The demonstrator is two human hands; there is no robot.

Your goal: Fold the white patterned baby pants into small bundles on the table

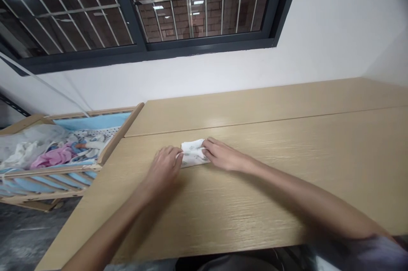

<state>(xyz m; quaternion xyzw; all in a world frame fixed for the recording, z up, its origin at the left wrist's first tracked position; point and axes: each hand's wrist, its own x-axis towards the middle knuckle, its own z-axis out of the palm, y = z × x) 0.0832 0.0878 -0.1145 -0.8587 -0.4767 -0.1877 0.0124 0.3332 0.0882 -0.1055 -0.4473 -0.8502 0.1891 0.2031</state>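
Observation:
A small white cloth with a faint print (192,153) lies folded on the light wooden table (287,169). My left hand (164,166) rests at its left edge, fingers curled and pinching the fabric. On the cloth's right side my right hand (223,155) presses down, fingers bent over the top edge and gripping it. Both forearms reach in from the near edge of the table. Part of the cloth is hidden under my fingers.
A wooden crib (60,152) stands left of the table, holding a pile of pink, white and blue clothes (54,154). A white wall and a barred window (143,7) are behind. The grey floor (25,237) shows at lower left.

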